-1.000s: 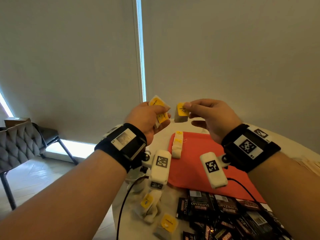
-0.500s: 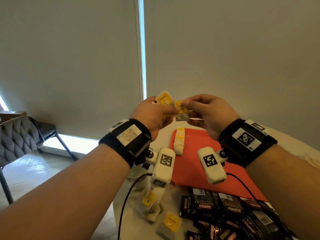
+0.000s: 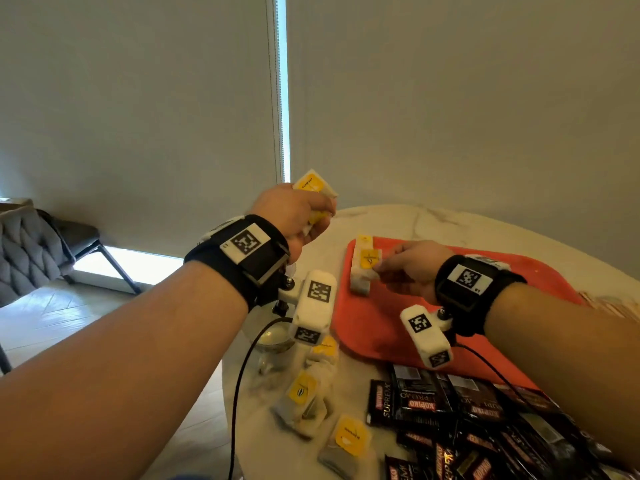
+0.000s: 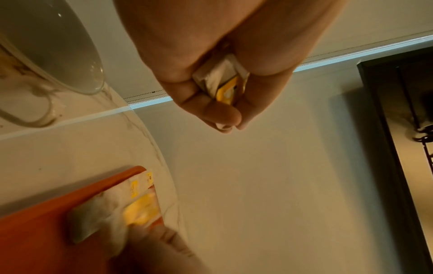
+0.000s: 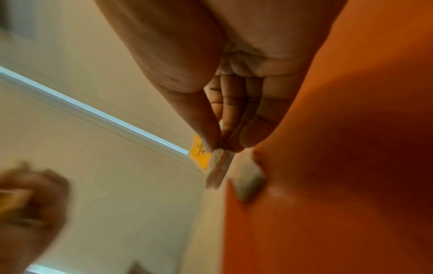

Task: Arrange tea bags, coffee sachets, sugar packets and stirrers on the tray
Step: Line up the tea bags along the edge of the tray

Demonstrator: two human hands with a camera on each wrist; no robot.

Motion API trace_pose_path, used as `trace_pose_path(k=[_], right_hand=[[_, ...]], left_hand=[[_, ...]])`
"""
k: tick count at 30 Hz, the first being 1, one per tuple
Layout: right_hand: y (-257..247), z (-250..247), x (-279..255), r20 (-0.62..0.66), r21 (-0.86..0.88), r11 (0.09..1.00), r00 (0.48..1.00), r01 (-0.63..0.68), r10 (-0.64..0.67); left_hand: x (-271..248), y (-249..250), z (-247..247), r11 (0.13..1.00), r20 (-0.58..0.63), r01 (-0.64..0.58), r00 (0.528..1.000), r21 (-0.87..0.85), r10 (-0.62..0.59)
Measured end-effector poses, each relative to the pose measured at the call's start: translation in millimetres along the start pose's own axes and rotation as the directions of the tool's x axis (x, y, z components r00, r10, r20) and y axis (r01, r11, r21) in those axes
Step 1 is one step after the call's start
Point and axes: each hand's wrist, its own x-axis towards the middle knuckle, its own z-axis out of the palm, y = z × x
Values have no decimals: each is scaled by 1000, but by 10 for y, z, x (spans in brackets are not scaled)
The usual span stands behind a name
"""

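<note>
Right hand [image 3: 414, 268] low over the near-left part of the red tray [image 3: 381, 327]; thumb and forefinger pinch a yellow-tagged tea bag [image 3: 370, 259] by its edge. In the right wrist view the bag hangs from the fingertips [image 5: 211, 137], edge down, just off the tray surface.

Key relation: the row of tea bags [image 3: 360, 278] already on the tray lies directly under and to the left of the pinched bag, running along the tray's left edge, long axis pointing away from the person. Judgement: the held bag goes onto this row; right hand is the nearer one.

Left hand [image 3: 294, 213] raised above the counter [image 3: 433, 220], well left of the tray, fingers curled around several spare tea bags [image 3: 313, 183].

Still on the counter: loose tea bags [image 3: 304, 393] and black Kopiko coffee sachets [image 3: 426, 400] at near edge. Glass cup [image 3: 273, 344] under left wrist. Sugar packets, stirrers: not identifiable.
</note>
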Motion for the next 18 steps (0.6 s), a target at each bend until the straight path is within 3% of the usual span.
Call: trace_pose_path(k=[4,8,18], right_hand=[[331,-53,447,12,-166,980,994,-105,109],[168,146,162,-22,-122,982,990,-144,142],[185,190,179,-7,-75,988,991,-134,134]], left_hand=[[39,38,-62,1000,3,11,1000,-7,-11],[55,74,-92,1000,20,17,1000,-3,-16],[66,17,-65,1000,36,30,999,-2,-30]])
